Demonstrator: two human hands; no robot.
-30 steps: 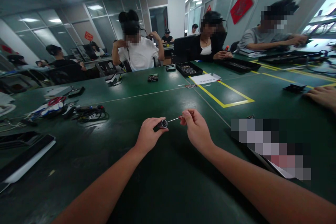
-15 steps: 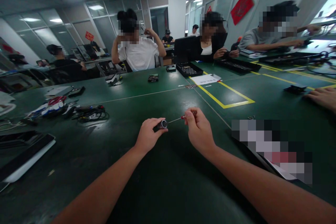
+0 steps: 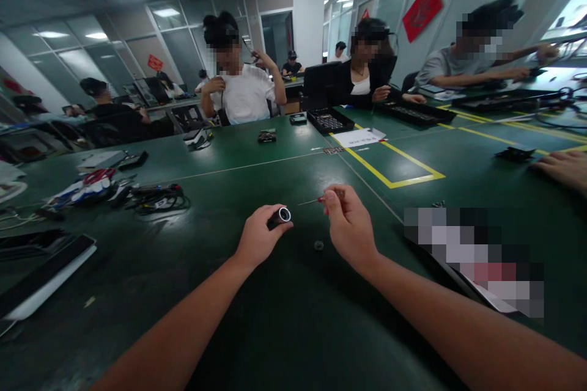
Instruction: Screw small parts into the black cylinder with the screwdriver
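Observation:
My left hand is closed around a dark cylinder, whose round end with a bright metal rim faces right and toward me; its inside looks hollow. In my right hand is a thin screwdriver with a red handle, gripped between thumb and fingers. The screwdriver's shaft points left, its tip a short way from the cylinder's rim and not touching it. A small dark round piece lies on the green table, below and between my hands. What it is exactly is too small to tell.
Bundled cables and a white-edged dark case lie at left. A pixelated flat item is at right, with another person's hand beyond. Black trays stand across the table near seated people.
The screwdriver tip has come away from the cylinder's end, which now looks hollow. A small dark round piece has appeared on the table. The person in white has lowered one hand.

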